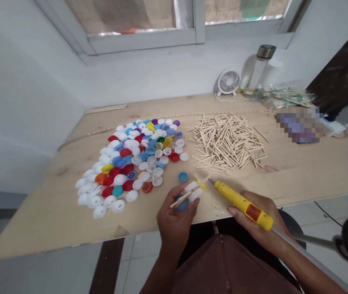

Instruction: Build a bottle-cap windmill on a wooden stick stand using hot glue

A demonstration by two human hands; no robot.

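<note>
My left hand [171,222] is closed around a small assembly of bottle caps [196,193], white and blue with bits of yellow, with a thin wooden stick [182,198] lying across it. My right hand [261,214] grips a yellow hot glue pen [232,195]; a long translucent glue stick [296,245] runs out of its back end. The pen's dark nozzle points at the assembly, close to a pale stick end, and I cannot tell whether they touch. Just beyond my left hand, a loose blue cap [183,176] lies on the table.
Many coloured bottle caps [125,167] spread across the left of the wooden table [54,212]. A pile of short wooden sticks [227,141] lies right of them. Behind stand a small white fan [229,82], a bottle [259,69], bagged sticks [287,96] and a power strip [335,126].
</note>
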